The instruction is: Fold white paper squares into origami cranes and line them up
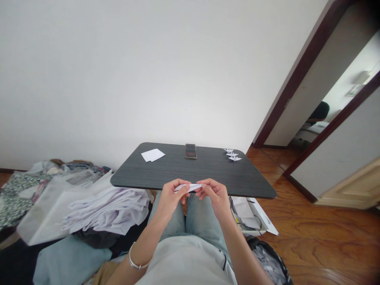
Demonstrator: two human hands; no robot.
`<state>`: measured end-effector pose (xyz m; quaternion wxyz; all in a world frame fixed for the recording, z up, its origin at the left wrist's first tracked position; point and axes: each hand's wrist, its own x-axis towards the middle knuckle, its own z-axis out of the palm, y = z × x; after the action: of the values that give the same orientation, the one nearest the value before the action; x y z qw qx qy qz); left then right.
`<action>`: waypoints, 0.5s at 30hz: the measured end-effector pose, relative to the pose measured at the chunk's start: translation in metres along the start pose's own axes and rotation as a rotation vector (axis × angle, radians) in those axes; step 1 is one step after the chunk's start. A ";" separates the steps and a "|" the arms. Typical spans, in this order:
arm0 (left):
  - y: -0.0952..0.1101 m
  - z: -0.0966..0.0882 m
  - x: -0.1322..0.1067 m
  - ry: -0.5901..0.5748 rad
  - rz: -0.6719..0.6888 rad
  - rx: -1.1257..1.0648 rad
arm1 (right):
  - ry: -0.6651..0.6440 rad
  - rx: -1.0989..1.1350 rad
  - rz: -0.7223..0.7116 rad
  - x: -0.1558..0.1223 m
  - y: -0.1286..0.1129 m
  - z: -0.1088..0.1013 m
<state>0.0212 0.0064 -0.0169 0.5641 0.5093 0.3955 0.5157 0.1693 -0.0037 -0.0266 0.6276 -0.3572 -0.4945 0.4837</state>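
Observation:
A small, narrow piece of folded white paper (pixel 190 187) is stretched between my two hands, just over the table's near edge. My left hand (pixel 175 192) pinches its left end between thumb and fingers. On the other end, the thumb and fingertips of my right hand (pixel 214 191) are closed. Several small folded paper cranes (pixel 233 155) stand in a group at the far right of the dark table (pixel 166 174). Flat white paper sheets (pixel 152 154) lie overlapping at the far left. The fingers hide part of the folded paper.
A phone (pixel 190 151) lies at the table's back, near the white wall. Heaped clothes (pixel 109 209) fill the left side. To the right are a white box (pixel 247 215) with papers and cables, a black bag (pixel 268 257), the wooden floor and a doorway (pixel 311 79).

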 end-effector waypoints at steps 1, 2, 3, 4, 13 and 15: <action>0.000 0.000 0.000 0.003 0.004 0.003 | -0.003 0.004 -0.005 0.000 0.001 0.000; 0.000 0.001 0.000 0.005 0.009 0.007 | -0.008 0.013 -0.009 0.000 0.002 0.000; 0.000 0.001 -0.001 0.007 0.015 0.012 | -0.012 0.024 -0.008 0.000 0.002 0.000; 0.000 0.001 -0.001 0.008 0.020 0.017 | -0.016 0.037 -0.004 0.000 0.003 0.000; 0.001 0.000 -0.003 0.016 0.037 0.039 | 0.002 0.063 0.012 -0.001 -0.001 0.001; 0.001 0.000 -0.002 0.016 0.039 0.036 | 0.008 0.056 0.007 -0.001 -0.002 0.002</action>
<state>0.0206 0.0042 -0.0159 0.5417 0.5228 0.3992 0.5234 0.1681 -0.0055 -0.0251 0.6375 -0.3432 -0.4771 0.4981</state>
